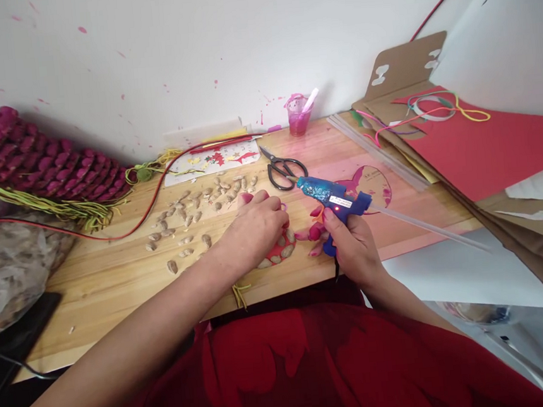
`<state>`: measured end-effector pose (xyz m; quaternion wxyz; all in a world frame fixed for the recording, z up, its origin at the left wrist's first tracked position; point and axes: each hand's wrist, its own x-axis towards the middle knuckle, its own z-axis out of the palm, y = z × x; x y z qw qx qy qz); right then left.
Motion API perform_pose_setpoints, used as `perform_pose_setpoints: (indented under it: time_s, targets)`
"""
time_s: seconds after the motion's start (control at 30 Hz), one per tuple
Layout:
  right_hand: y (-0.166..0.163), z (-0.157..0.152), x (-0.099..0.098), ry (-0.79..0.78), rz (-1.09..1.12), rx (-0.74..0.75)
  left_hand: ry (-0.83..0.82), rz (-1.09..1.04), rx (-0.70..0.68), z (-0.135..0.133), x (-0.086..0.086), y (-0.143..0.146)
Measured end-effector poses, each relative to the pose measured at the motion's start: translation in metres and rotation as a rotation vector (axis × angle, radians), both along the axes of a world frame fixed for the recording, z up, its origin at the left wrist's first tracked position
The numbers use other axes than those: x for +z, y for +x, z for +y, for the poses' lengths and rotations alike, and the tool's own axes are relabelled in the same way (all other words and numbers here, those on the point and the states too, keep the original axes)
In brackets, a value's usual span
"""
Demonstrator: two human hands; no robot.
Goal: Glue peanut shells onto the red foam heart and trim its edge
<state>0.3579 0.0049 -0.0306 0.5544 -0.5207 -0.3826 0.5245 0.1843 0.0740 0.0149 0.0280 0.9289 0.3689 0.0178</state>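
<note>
In my right hand (358,246) is a blue hot glue gun (330,195), its small red light lit and its nozzle pointing left. A long clear glue stick (430,231) sticks out of its back end. My left hand (261,223) is closed, fingers curled down over a red piece (278,249) with peanuts set along its edge. What its fingertips pinch is hidden behind the hand. Loose peanuts (196,216) lie scattered over the wooden table to the left. Beside the glue gun's grip are dark pink-painted pieces (314,232).
Black-handled scissors (285,167) lie beyond my hands. A cup of pink paint (298,117) stands by the wall. A red cord (156,191) crosses the left side, near a purple stacked craft piece (54,162) and plastic bag (18,270). Cardboard sheets (405,68) are at right.
</note>
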Motion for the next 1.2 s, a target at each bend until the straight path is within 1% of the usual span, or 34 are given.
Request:
perform_pose_setpoints:
  time_s: [0.2,0.33,0.5,0.6,0.73,0.83,0.9,0.97,1.03,1.1,1.13,1.2]
  targets:
    - [-0.001,0.002,0.004,-0.013,0.011,0.025,-0.048,-0.004,0.033,0.005,0.003,0.004]
    - [0.000,0.002,0.001,-0.003,-0.022,0.038,-0.121,-0.044,0.108,0.004,0.002,0.006]
    - [0.000,0.002,0.000,0.002,-0.056,0.018,-0.162,-0.139,0.194,0.002,-0.003,0.003]
    - [-0.001,0.003,0.001,-0.001,-0.038,0.029,-0.168,-0.260,0.295,0.006,-0.003,-0.007]
    - [0.000,0.002,0.000,0.007,-0.039,0.024,-0.180,-0.390,0.402,0.010,0.005,-0.026]
    - [0.001,0.001,0.000,0.017,-0.033,0.023,-0.165,-0.401,0.473,0.010,0.012,-0.039]
    - [0.002,0.002,0.000,0.021,-0.025,0.024,-0.096,-0.365,0.515,0.009,0.014,-0.047]
    - [0.002,0.002,0.000,0.017,-0.016,0.028,0.001,-0.326,0.495,0.008,0.011,-0.055]
    - [0.002,0.002,-0.001,0.013,-0.014,0.026,0.074,-0.324,0.406,0.006,0.004,-0.061]
    - [0.002,0.002,-0.001,0.008,-0.019,0.016,0.091,-0.357,0.317,0.003,-0.003,-0.066]
    - [0.002,0.002,-0.001,0.009,-0.020,0.010,0.081,-0.369,0.293,0.001,-0.005,-0.067]
    - [0.002,0.002,-0.002,0.011,-0.022,0.002,0.049,-0.373,0.292,-0.002,-0.006,-0.071]
